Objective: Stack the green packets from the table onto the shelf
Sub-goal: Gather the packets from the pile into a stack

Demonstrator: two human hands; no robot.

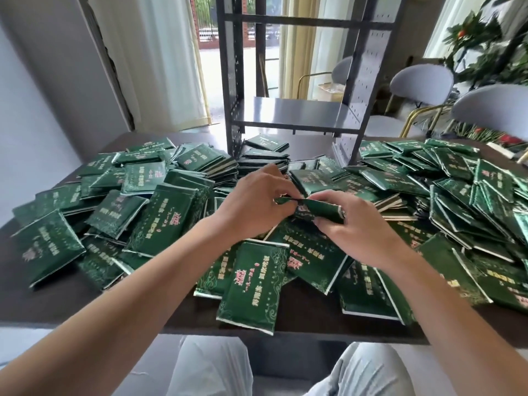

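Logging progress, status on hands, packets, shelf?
Left hand and right hand both grip one green packet above the pile. Shelf board bare, nothing stacked. Path to shelf unobstructed.

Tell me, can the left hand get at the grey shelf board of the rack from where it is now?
Probably yes. The shelf board lies bare, its front side is open, and only low heaps of green packets lie between. But the left hand and right hand both grip one packet, so it would carry or release that first.

Bright window backlight, warped edges
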